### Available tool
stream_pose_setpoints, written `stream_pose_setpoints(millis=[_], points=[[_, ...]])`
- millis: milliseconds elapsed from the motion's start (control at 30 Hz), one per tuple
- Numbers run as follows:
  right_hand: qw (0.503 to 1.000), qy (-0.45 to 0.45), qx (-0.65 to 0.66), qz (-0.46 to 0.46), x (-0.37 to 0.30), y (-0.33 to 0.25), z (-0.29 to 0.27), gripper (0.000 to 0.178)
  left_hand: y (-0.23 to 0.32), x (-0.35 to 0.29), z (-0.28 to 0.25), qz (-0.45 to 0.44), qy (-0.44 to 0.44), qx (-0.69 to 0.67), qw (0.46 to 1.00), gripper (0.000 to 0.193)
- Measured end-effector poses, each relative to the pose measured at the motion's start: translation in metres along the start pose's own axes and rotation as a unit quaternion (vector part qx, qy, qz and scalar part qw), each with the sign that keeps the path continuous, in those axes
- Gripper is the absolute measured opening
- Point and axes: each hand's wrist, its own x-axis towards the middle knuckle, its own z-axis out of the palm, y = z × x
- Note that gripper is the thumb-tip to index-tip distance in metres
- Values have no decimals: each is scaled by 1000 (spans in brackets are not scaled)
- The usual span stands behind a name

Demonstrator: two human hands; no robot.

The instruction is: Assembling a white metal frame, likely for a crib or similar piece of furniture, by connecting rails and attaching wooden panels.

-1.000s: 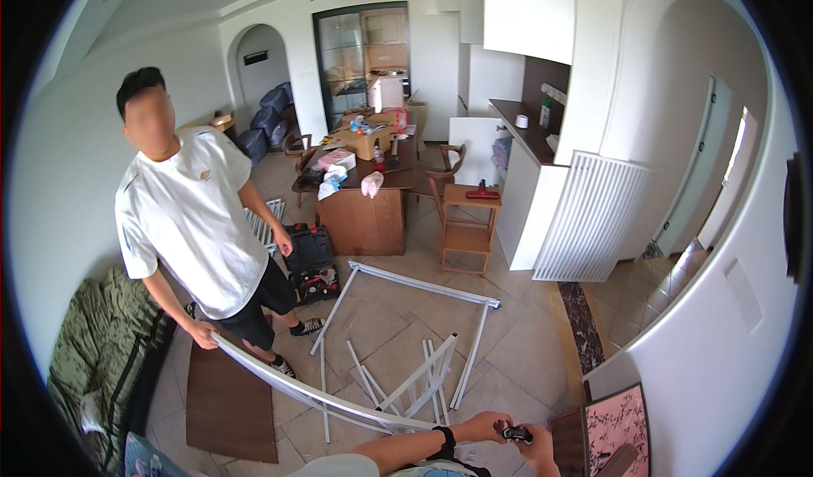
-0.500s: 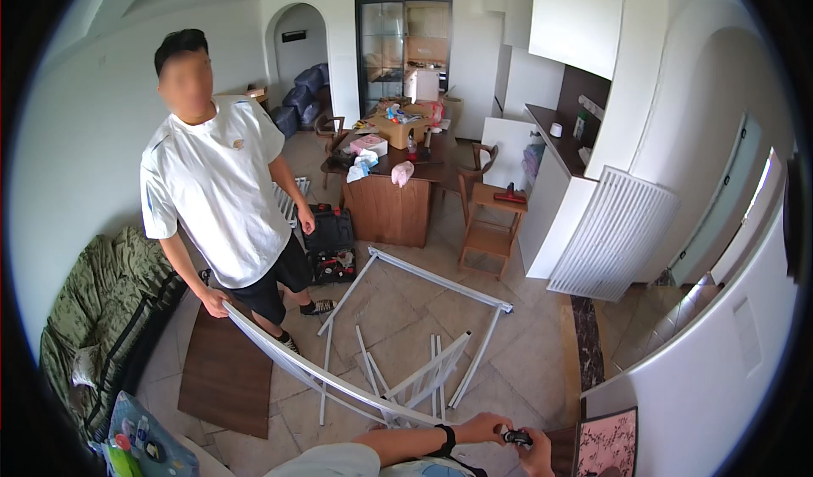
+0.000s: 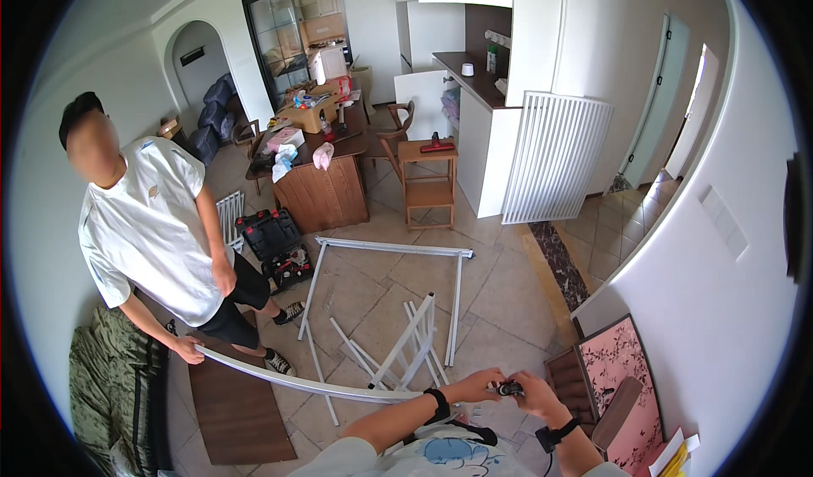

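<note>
Close to my body, my left hand (image 3: 476, 386) and my right hand (image 3: 537, 394) come together, fingers closed round a small black-and-silver part (image 3: 509, 389). The fingers hide some of it, and I cannot tell its exact kind. A long white metal rail (image 3: 296, 381) stretches from near my left forearm to the left. Its far end is in the hand (image 3: 188, 350) of another person in a white T-shirt. Beyond my forearms a slatted white panel (image 3: 413, 341) stands tilted among several loose white bars (image 3: 360, 350) on the floor.
A white metal frame (image 3: 394, 246) lies on the tiles ahead. An opened black toolbox (image 3: 269, 231) sits by the other person. Farther off are a cluttered wooden table (image 3: 322, 193) and a wooden step stool (image 3: 429, 180). Pink floral boards (image 3: 622, 363) lean at the right wall.
My view has swung to the right and down, so the room has shifted left. Both hands stay on the small part, and my right forearm now shows. The other person still holds the rail.
</note>
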Motion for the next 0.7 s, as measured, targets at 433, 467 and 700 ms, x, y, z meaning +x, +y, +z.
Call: stream_pose_setpoints(millis=[433, 467, 700], points=[[998, 46, -48, -16, 9, 16, 14, 45, -38, 9, -2, -112, -31, -136, 984, 43], [998, 47, -27, -13, 8, 17, 14, 45, -36, 11, -2, -103, -18, -36, 994, 56], [999, 35, -5, -4, 8, 9, 5, 39, -12, 10, -1, -138, 28, -87, 986, 46]])
